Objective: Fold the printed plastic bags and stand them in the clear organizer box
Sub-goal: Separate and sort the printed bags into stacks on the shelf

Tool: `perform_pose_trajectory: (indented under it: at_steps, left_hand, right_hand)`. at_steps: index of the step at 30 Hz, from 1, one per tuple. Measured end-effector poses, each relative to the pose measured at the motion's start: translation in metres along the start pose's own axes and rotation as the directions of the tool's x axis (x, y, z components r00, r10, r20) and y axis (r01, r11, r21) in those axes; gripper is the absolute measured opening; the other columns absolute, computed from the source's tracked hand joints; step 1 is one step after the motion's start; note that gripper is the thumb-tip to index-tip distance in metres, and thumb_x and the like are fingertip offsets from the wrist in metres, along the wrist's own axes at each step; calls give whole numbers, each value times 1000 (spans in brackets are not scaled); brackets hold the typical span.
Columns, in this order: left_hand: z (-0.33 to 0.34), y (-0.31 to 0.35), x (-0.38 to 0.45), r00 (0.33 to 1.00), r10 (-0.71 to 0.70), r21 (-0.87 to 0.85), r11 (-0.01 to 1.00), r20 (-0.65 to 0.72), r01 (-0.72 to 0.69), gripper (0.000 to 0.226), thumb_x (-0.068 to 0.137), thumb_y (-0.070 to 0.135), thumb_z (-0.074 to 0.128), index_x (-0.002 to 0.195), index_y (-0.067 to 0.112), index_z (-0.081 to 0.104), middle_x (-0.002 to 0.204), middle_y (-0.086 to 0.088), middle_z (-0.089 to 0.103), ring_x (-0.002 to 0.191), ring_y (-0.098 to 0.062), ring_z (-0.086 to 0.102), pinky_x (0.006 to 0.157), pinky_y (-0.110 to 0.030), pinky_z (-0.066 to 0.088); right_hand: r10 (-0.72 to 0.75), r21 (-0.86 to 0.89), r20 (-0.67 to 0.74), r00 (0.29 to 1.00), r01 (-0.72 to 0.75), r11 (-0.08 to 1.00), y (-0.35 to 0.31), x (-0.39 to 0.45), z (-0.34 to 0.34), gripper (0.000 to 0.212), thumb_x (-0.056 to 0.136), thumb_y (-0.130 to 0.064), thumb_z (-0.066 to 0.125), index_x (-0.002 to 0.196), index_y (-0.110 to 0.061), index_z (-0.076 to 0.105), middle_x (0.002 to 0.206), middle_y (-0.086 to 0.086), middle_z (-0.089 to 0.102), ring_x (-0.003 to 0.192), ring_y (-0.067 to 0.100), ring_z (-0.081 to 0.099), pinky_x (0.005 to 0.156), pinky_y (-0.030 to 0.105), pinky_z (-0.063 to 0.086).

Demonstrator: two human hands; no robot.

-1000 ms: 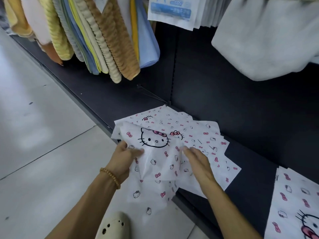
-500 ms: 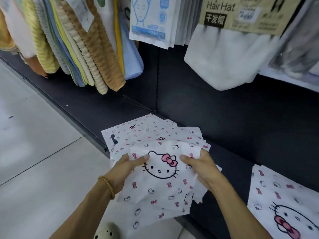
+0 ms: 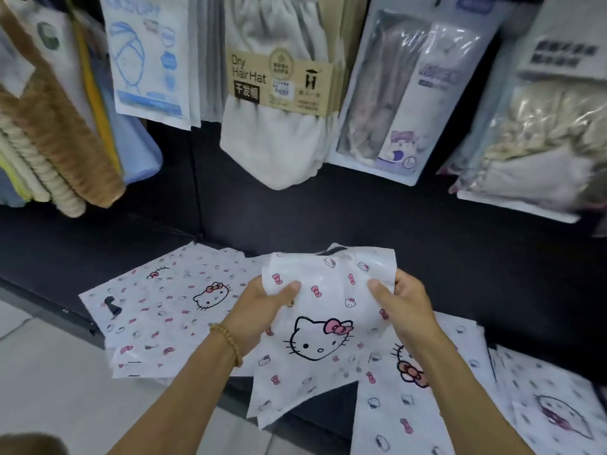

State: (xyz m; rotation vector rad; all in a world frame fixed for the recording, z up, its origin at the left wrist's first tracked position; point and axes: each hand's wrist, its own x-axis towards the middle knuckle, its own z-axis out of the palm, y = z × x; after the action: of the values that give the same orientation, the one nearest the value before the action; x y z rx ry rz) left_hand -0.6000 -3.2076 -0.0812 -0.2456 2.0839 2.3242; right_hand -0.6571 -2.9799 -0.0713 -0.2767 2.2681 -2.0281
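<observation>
Dark bare shelf surface [image 3: 328,218] lies open behind the hands, beneath hanging white dry-hair-hat pack [image 3: 279,103] and clear plastic-wrapped packets [image 3: 407,93]. Loose white cat-print plastic bags [image 3: 157,310] cover the front shelf edge at both sides.

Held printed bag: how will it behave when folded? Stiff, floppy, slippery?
Likely floppy: the printed bag sags and creases below where the left hand and right hand pinch its upper part. Probably very light, since thumb pinches carry it. Possibly slippery: its top has a glossy sheen, so folds may spring open.
</observation>
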Motion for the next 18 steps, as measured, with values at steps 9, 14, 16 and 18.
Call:
perform_pose_trajectory:
  at_steps: [9, 14, 16, 18]
  left_hand:
    - [128, 9, 14, 984, 26, -181, 983, 177, 7, 35, 85, -11, 62, 109, 13, 63, 103, -8, 74, 93, -25, 71, 71, -39, 59]
    - [206, -18, 21, 973, -41, -239, 966, 228, 96, 34, 86, -10, 61, 112, 11, 63, 106, -13, 72, 96, -30, 70, 84, -51, 56]
    - [240, -36, 25, 966, -47, -203, 974, 254, 101, 41, 86, -4, 64, 120, 19, 58, 112, -7, 71, 99, -25, 69, 87, -48, 55]
    - [272, -60, 27, 960, -34, -108, 992, 278, 67, 52, 88, 2, 64, 129, 30, 49, 119, 2, 67, 108, -19, 65, 93, -45, 53]
  right_hand:
    - [202, 46, -48, 978, -200, 979, -10, -65, -133, 44, 80, -38, 79, 119, -21, 65, 115, 5, 72, 103, 27, 70, 88, 45, 56]
    - [293, -117, -166, 942, -313, 942, 4, -97, -207, 31, 81, -17, 79, 110, -16, 68, 102, 6, 75, 94, 26, 73, 87, 48, 58]
    - [304, -147, -292, 907, -357, 923, 21, -107, -238, 34, 81, -11, 78, 110, -20, 64, 103, 5, 74, 91, 22, 73, 87, 48, 58]
    - [337, -159, -363, 869, -414, 896, 42, -117, -267, 45, 80, -10, 78, 118, -23, 57, 107, 4, 71, 90, 18, 72, 84, 43, 59]
